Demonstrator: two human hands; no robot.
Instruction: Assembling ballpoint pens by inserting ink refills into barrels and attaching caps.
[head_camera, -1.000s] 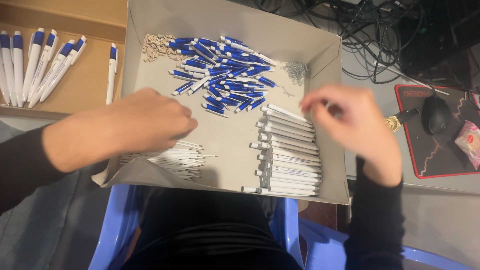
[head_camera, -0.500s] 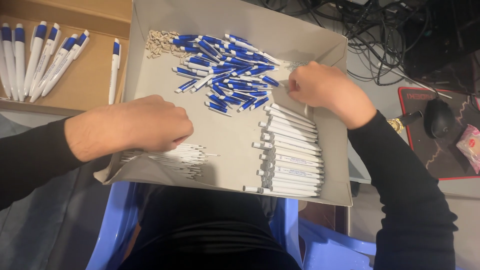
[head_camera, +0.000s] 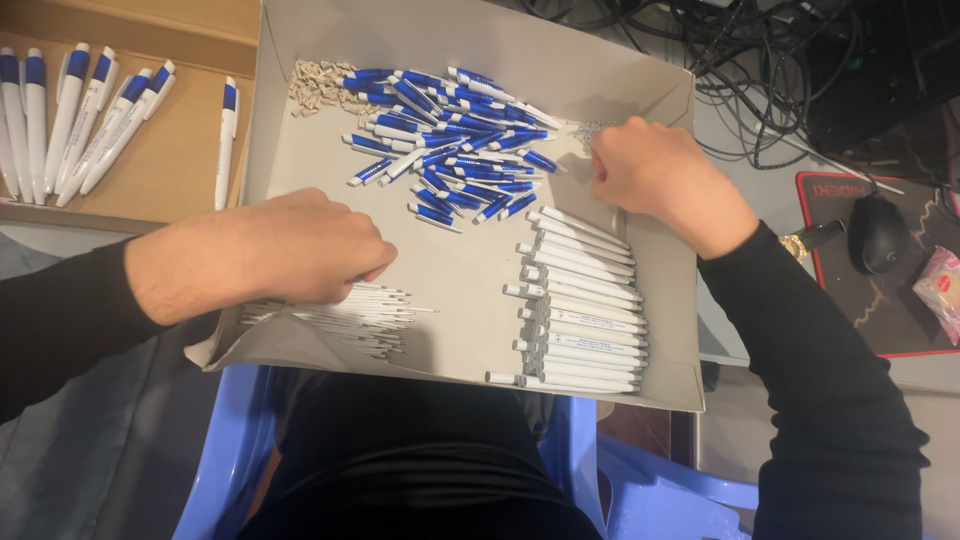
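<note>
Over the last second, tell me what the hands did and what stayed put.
The right hand moved from above the white barrels up to the far right corner of the cardboard tray, by the small springs; whether it grips anything is hidden. The left hand stayed over the thin refills. The blue parts and the finished pens lie unchanged.

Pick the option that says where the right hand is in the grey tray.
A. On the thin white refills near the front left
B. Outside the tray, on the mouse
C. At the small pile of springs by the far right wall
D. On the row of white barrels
C: the right hand rests at the small springs by the tray's far right wall, while the left hand covers the thin refills.
</note>
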